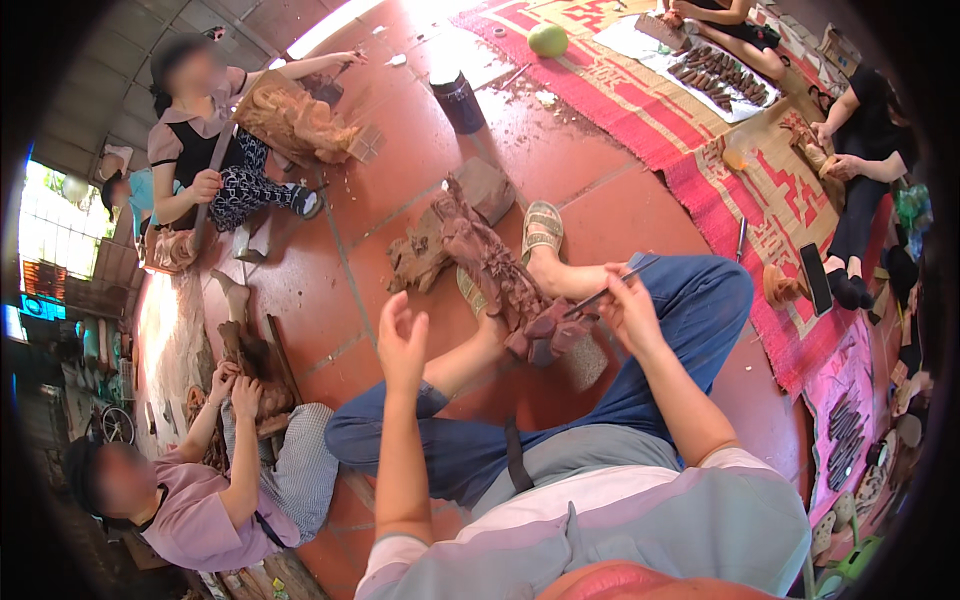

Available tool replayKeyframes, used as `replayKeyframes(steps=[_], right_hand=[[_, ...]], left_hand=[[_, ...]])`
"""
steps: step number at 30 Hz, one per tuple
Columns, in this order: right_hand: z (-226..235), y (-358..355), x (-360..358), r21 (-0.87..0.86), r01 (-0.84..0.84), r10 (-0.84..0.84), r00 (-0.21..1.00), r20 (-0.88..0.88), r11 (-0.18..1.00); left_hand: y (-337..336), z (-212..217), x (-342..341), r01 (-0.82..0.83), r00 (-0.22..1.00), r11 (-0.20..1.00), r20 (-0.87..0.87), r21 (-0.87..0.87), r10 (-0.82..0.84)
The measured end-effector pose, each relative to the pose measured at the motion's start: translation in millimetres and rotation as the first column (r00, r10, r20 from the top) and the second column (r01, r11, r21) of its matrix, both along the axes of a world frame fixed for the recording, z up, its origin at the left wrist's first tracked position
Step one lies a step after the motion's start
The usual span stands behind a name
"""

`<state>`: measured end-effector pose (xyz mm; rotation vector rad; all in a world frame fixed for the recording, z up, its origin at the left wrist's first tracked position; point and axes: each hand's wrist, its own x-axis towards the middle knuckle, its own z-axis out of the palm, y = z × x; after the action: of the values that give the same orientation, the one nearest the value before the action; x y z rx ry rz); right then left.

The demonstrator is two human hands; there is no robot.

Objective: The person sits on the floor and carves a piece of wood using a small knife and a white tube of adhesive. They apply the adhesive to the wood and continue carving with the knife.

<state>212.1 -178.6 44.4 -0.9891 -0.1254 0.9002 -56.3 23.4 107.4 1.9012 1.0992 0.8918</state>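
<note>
A dark reddish-brown wood carving point(487, 255) with a knotted, figured surface lies tilted on the floor between my bent legs. Its near end, a blocky base point(550, 332), rests by a grey stone block point(582, 362). My right hand point(632, 318) is closed around a thin dark carving tool point(592, 302), whose lower end points at that base; whether it touches I cannot tell. To the left of the carving, my left hand point(402, 340) is raised in the air with its fingers apart and nothing in it.
A brown root-like wood piece point(415, 258) and a stone block point(482, 190) lie beyond the carving. A dark cylinder point(457, 102) stands farther off. Co-workers sit left and far right with carvings. A red patterned mat point(690, 190) holds a phone point(815, 278) and rows of tools point(715, 75).
</note>
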Motion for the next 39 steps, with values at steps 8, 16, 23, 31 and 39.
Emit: replayKeyframes(steps=[8,16,23,31,39], right_hand=[[3,-2,-28,0.034,-0.172,0.175,0.974,-0.142,0.984],[6,-32,-15,-0.071,-0.198,0.192,0.978,-0.084,0.978],[6,-35,-23,-0.13,-0.166,0.16,0.986,-0.05,0.978],[-5,-33,-19,-0.073,-0.084,0.075,0.99,-0.117,0.994],[12,-29,-21,-0.241,-0.139,0.117,0.988,-0.105,0.96]], left_hand=[[156,34,92,0.138,0.935,0.863,0.351,-0.487,0.049],[224,31,138,0.003,0.936,0.844,0.299,-0.536,0.187],[239,31,155,0.023,0.891,0.816,0.383,-0.578,0.246],[241,46,161,-0.049,0.886,0.857,0.374,-0.514,0.275],[268,58,151,-0.145,0.934,0.917,0.255,-0.371,0.251]])
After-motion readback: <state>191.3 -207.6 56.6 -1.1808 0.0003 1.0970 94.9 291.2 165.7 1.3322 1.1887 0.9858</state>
